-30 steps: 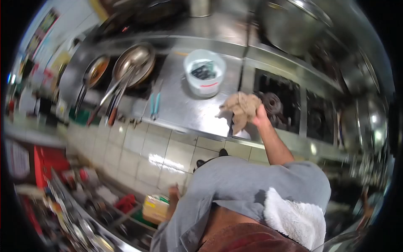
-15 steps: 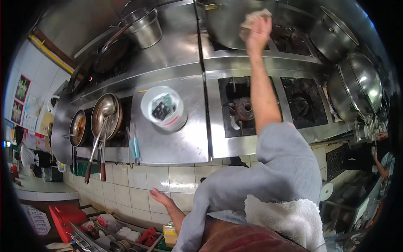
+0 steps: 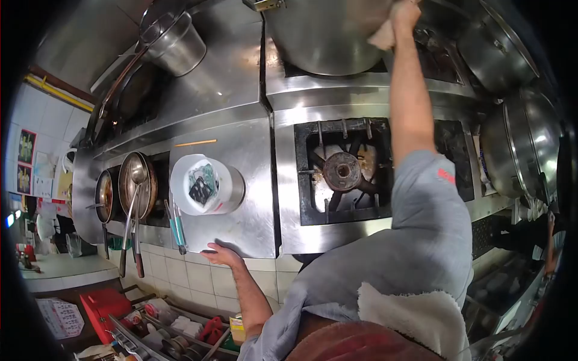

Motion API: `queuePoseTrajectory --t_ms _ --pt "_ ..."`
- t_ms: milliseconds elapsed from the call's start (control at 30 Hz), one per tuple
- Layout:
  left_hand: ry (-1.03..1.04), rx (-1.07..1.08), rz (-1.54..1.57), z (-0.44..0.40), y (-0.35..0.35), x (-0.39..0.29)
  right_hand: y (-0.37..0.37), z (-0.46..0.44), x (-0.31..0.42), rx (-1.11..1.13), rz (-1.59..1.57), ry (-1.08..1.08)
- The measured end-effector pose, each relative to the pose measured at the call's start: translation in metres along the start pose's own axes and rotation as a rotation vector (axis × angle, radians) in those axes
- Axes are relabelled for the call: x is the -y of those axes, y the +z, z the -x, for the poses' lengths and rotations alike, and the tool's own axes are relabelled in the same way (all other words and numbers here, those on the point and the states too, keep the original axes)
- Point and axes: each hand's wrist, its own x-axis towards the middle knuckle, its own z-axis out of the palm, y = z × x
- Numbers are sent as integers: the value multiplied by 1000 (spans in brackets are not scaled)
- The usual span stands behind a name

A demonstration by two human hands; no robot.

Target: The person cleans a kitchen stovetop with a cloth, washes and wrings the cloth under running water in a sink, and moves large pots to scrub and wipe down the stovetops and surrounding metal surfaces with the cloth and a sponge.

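Probably braced, for a far reach

Cloth [image 3: 383, 38] is gripped by the right hand [image 3: 407, 14], fingers closed, beside the large pot [image 3: 328, 36]; contact cannot be told. Left hand [image 3: 223, 255], fingers loosely extended, is rested at the steel counter [image 3: 251, 225] edge, likely for balance.

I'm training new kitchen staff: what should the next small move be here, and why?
Probably draw the crumpled beige fabric cloth along the side of the large round silver metal pot: the right hand grips the cloth right by that side, though blur hides whether they touch. The left hand, at the front edge of the flat silver metal counter, could steady the reach.
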Motion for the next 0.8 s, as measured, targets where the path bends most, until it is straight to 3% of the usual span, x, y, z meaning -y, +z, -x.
queuePoseTrajectory --t_ms 33,67,100,133,167,233,300,367,400,433,500,567,600,667,733,767,800 --pt "-2 -1 0 -4 1 6 -12 -20 -29 114 -35 46" --pt "20 -29 -43 -6 4 15 5 92 51 21 -249 142" --pt "37 -53 -79 -4 7 20 -10 48 -40 33 -380 112" --pt "25 -45 -63 -3 8 23 -50 33 -111 217 333 -147" --pt "33 -43 -62 -3 7 27 -47 51 -137 223 335 -168" --pt "52 -54 -57 -6 6 27 -22 110 -164 33 415 -1014" --pt "103 -38 -42 -5 6 25 -1 143 -42 25 389 -935" --pt "78 -27 -52 -7 10 21 18 118 16 -97 562 -1016" --pt "48 -21 -63 -5 5 23 24 139 76 168 314 -608" --pt "41 -23 -77 -2 1 22 26 129 60 167 368 -543" --pt "33 7 -19 -3 1 11 22 134 7 -32 439 -966" --pt "23 1 -18 -1 -1 8 -7 180 -53 197 925 -1004" --pt "37 4 14 -2 2 12 -7 183 -70 190 912 -1011" --pt "57 -6 36 -6 2 9 -3 190 -94 401 1051 -1189" --pt "3 0 -20 2 1 -1 37 188 -76 422 1005 -1247" --pt "5 14 -36 2 1 6 63 193 -65 291 1053 -1406" --pt "17 30 -54 -4 3 16 83 202 -50 373 1174 -1454"
